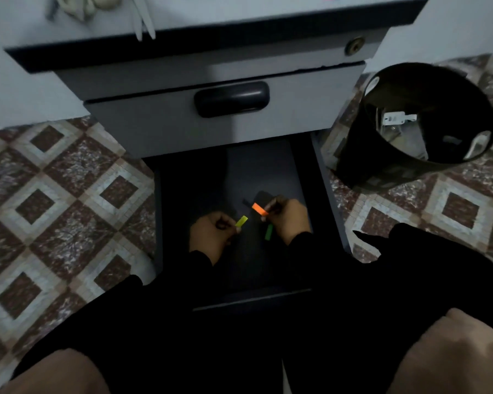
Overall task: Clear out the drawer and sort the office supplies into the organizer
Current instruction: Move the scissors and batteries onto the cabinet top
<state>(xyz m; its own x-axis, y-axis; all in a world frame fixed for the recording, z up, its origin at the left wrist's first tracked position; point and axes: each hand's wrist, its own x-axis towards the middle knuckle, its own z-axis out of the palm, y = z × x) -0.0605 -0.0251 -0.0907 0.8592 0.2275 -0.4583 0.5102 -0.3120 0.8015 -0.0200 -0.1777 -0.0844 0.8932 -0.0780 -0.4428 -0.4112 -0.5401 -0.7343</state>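
Open bottom drawer (319, 177): green sticky flag (269, 232) on its floor, long axis near-far, directly beneath your right hand (285, 216), whose fingers pinch an orange flag (260, 209); left hand (212, 230) pinches a yellow flag (241, 221).

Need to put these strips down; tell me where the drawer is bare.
Bare: the drawer floor behind both hands, up to the closed upper drawer. Crowded: left hand with yellow strip, right hand with orange strip, green strip.

strips: yellow (241, 221) | orange (260, 209) | green (269, 232) | bin (362, 155) blk | floor (69, 194) maroon/wht diamonds
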